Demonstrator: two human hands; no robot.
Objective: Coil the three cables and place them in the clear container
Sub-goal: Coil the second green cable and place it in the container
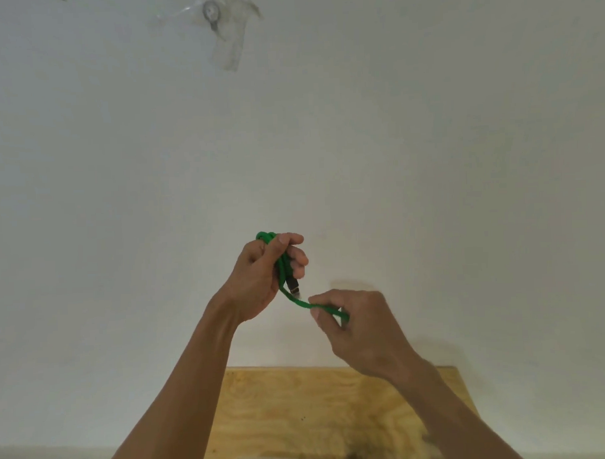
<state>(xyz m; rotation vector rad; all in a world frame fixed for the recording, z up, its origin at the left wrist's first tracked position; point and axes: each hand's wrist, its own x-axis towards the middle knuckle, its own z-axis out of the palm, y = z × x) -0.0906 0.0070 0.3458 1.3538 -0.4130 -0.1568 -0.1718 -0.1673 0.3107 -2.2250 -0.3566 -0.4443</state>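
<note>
Our left hand (261, 275) closes around the bundled loops of a green braided cable (281, 264), raised before the white wall above a plywood tabletop (300, 408) at six o'clock; our right hand (352, 323) pinches its free strand (dark plug (292, 285) dangling) at four o'clock.

A bare, makeshift indoor workspace, its kind unclear: a plain white wall (428, 139) carries a small fitting under clear tape (218, 22), and an unfinished plywood tabletop (300, 408) stands against it.
</note>
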